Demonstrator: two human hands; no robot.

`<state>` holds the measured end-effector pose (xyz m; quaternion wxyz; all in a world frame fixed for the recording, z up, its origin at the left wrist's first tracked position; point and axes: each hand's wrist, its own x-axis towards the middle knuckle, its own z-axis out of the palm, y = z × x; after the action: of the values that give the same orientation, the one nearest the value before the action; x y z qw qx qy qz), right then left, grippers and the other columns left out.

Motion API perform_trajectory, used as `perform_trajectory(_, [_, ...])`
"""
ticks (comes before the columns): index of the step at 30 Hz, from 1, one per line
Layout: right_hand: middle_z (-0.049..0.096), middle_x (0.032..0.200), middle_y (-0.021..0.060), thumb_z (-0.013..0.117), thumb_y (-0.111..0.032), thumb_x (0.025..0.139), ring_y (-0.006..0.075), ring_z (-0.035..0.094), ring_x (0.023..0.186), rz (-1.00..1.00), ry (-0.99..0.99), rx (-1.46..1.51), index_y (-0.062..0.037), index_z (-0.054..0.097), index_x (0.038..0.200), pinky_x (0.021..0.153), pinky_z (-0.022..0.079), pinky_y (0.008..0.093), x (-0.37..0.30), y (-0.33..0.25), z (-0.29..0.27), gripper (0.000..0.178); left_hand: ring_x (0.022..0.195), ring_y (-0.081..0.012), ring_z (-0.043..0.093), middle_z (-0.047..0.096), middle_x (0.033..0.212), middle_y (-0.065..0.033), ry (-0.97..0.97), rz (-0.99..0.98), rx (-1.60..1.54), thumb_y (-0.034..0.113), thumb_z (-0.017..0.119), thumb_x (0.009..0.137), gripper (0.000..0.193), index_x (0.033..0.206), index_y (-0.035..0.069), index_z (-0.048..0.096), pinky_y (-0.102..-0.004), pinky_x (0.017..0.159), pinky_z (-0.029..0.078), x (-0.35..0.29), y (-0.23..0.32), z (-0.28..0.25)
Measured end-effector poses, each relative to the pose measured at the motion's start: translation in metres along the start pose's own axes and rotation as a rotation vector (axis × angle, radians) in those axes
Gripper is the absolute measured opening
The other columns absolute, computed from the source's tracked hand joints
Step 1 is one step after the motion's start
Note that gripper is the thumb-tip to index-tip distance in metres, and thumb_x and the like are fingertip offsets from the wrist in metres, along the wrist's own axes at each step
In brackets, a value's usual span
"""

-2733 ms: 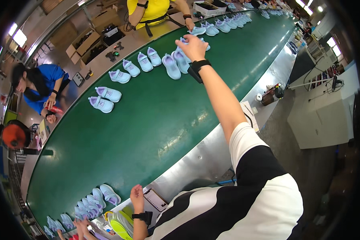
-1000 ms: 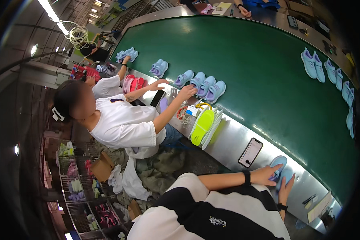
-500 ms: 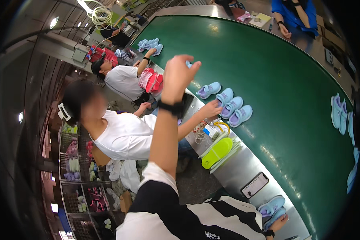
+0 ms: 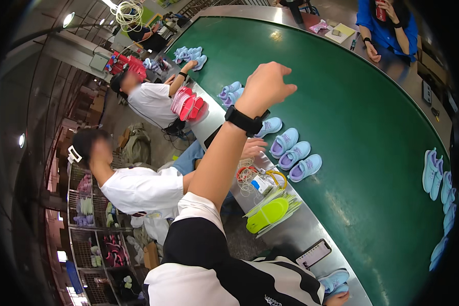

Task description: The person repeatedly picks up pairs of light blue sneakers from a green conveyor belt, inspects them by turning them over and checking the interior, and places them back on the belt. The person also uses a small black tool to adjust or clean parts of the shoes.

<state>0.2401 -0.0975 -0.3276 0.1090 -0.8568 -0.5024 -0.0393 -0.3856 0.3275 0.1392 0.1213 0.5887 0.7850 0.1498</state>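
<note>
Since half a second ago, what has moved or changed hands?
The raised left hand has swung right, out over the green belt, fingers loosely curled and empty. The right hand stays low by a light blue shoe. The shoes beside the co-worker's hand remain.

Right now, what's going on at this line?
A person stands at the metal edge of a wide green conveyor belt. Their left hand, with a black watch at the wrist, is raised over the belt and holds nothing that shows. Their right hand is at the lower edge, by a light blue shoe; whether it grips it cannot be told. Light blue shoes lie in small groups on the belt. Two co-workers in white shirts sit further along, one reaching to shoes there.
</note>
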Motion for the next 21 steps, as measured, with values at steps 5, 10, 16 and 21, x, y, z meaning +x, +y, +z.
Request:
perform_trajectory(5, [0.065, 0.104, 0.0154, 0.057, -0.035, 0.093, 0.0331, 0.062, 0.091, -0.015, 0.008, -0.018, -0.0034, 0.065, 0.105, 0.079, 0.049, 0.0422, 0.003, -0.004, -0.005, 0.035, 0.061, -0.0204, 0.067, 0.066, 0.062, -0.0115, 0.016, -0.012, -0.015, 0.025, 0.074, 0.076, 0.053, 0.120, -0.002, 0.062, -0.0332, 0.068, 0.053, 0.000, 0.004, 0.011])
perform_trajectory(10, [0.065, 0.103, 0.0152, 0.058, -0.033, 0.092, 0.0332, 0.062, 0.089, -0.033, 0.032, -0.043, -0.0040, 0.066, 0.104, 0.077, 0.050, 0.0427, 0.004, -0.004, -0.006, 0.032, 0.063, -0.0217, 0.068, 0.067, 0.064, -0.0122, 0.082, 0.030, 0.083, 0.026, 0.075, 0.076, 0.054, 0.120, -0.002, 0.062, -0.0337, 0.069, 0.053, -0.005, -0.003, 0.015])
perform_trajectory(16, [0.065, 0.101, 0.0150, 0.060, -0.032, 0.091, 0.0334, 0.062, 0.088, -0.049, 0.053, -0.061, -0.0046, 0.066, 0.102, 0.076, 0.050, 0.0433, 0.011, -0.022, -0.028, 0.030, 0.065, -0.0215, 0.068, 0.066, 0.063, -0.0117, 0.099, 0.018, 0.082, 0.028, 0.075, 0.075, 0.058, 0.123, -0.002, 0.060, -0.0337, 0.072, 0.052, -0.011, -0.005, 0.009])
perform_trajectory(21, [0.065, 0.100, 0.0148, 0.061, -0.030, 0.091, 0.0335, 0.062, 0.087, -0.059, 0.081, -0.074, -0.0051, 0.066, 0.100, 0.074, 0.050, 0.0439, 0.016, -0.040, -0.042, 0.028, 0.068, -0.0203, 0.068, 0.066, 0.062, -0.0099, 0.092, 0.005, 0.065, 0.031, 0.075, 0.076, 0.061, 0.124, -0.002, 0.059, -0.0337, 0.072, 0.052, -0.021, -0.002, 0.002])
